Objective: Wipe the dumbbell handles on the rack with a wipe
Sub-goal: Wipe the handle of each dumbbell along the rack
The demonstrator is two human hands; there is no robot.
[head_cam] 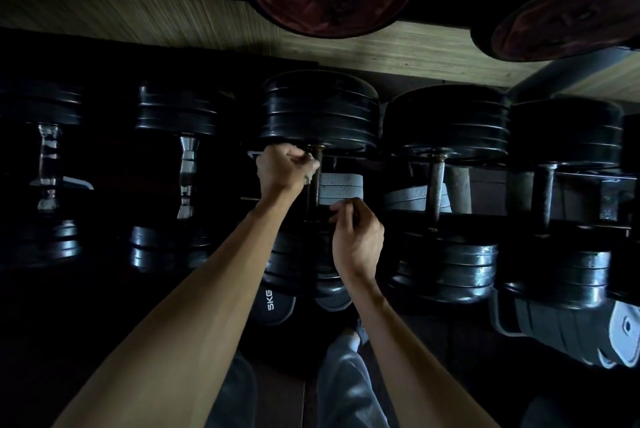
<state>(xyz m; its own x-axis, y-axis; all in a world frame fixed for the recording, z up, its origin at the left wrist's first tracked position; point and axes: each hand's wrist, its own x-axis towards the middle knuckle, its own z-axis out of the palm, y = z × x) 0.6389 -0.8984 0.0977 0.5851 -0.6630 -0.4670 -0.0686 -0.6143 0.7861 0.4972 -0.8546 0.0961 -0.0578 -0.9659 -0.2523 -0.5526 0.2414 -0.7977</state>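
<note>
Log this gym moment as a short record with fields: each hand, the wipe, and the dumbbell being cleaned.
left hand: grips the crumpled pale wipe against the handle's far end
right hand: fingers loosely curled beside the handle's near end; contact unclear
dumbbell: black stacked-plate dumbbell with a dull rusty metal handle, lying on the rack
neighbours: chrome-handled dumbbell to its left

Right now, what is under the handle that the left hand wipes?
Under the handle lie stacked grey weight plates. The left hand and right hand cover their edges, and the space below is too dark to tell.
</note>
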